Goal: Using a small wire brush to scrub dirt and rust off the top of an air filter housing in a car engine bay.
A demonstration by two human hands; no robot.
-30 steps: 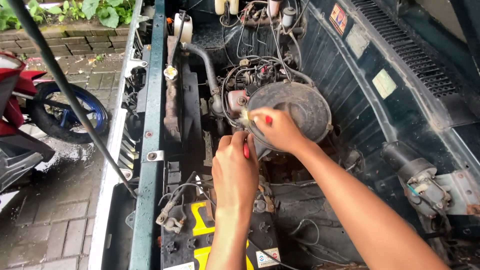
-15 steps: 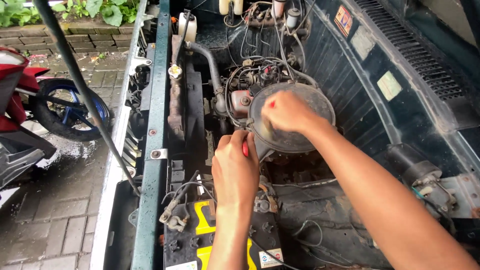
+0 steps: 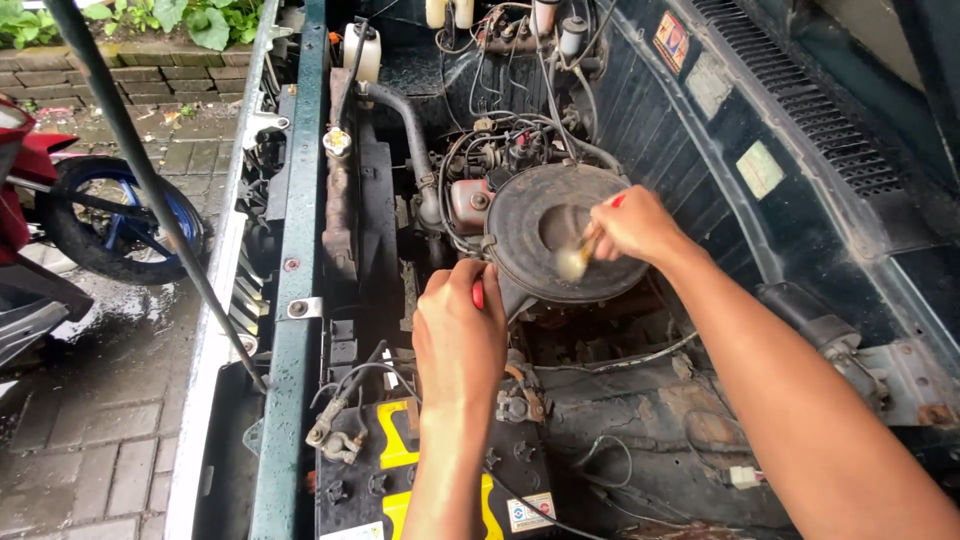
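I am looking down into an open car engine bay. My right hand [image 3: 638,226] grips a small brush [image 3: 578,256] with a red handle, its pale bristles touching the top of the round dusty air cleaner cover [image 3: 540,215]. My left hand [image 3: 460,335] is closed around a red-handled tool [image 3: 478,292], held just in front of the cover's near-left edge. The tool's tip is hidden behind the hand.
A black battery with yellow labels [image 3: 430,480] sits near my left forearm. Radiator and hoses [image 3: 400,130] lie at the left, a hood prop rod [image 3: 150,190] crosses diagonally. A motorcycle wheel [image 3: 110,215] stands on wet paving outside. The raised hood [image 3: 800,130] is at right.
My right hand has shifted right across the air cleaner cover, and the brush now rests on its top. My left hand has stayed nearly still.
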